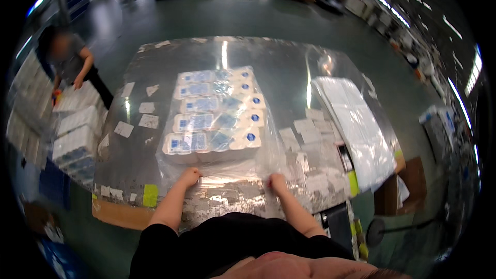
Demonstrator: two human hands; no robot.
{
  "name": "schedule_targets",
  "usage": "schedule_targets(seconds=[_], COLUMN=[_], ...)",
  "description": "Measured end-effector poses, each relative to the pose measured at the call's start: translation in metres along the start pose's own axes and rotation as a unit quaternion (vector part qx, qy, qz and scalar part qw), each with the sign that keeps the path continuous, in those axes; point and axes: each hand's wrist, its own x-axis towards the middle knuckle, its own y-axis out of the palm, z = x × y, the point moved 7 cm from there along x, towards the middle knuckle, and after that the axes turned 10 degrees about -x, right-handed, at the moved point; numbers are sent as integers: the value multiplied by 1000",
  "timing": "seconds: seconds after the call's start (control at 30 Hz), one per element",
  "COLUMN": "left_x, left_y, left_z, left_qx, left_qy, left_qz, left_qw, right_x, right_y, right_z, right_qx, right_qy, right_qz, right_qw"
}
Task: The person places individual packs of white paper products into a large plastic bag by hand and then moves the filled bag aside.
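Observation:
Several wrapped packs of white paper rolls (222, 106) lie in rows on the metal-topped table (284, 67), with blue and white labels. They are inside a large clear plastic bag (230, 168), whose loose near end reaches toward me. My left hand (191, 176) is closed on the left side of that end. On its right side my right hand (277, 182) grips the film in the same way. Between the two hands the film stretches across, a little short of the nearest pack.
A stack of flat clear plastic bags (354, 129) lies along the table's right side. White paper pieces (310, 132) are scattered on both sides of the packs. A cardboard box (413, 188) stands beyond the right edge. At the left, another person (72, 57) bends over stacked roll packs (77, 132).

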Motion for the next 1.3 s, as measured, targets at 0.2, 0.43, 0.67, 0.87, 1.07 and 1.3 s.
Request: schedule_targets(seconds=[0.2,0.43,0.67,0.87,1.07,1.3], left_x=[-76,-55,-3,4,-3,-5], left_y=[24,43,36,36,37,40], left_z=[-41,-20,-4,0,0,0], left_qx=[175,195,-107,-115,-84,-97], left_qy=[97,126,-1,-12,16,28], left_qz=[-8,-34,112,120,102,85], left_qw=[980,972,988,986,991,991], right_x=[-100,-168,-231,-348,-536,-529], right_y=[-105,-137,-111,-159,-224,-152], right_z=[-30,-51,-56,-107,-121,-155], right_qx=[479,458,405,102,-182,208], right_qy=[324,365,423,590,788,744], right_qz=[-156,-269,-243,-287,-365,-316], right_qw=[801,765,773,748,462,550])
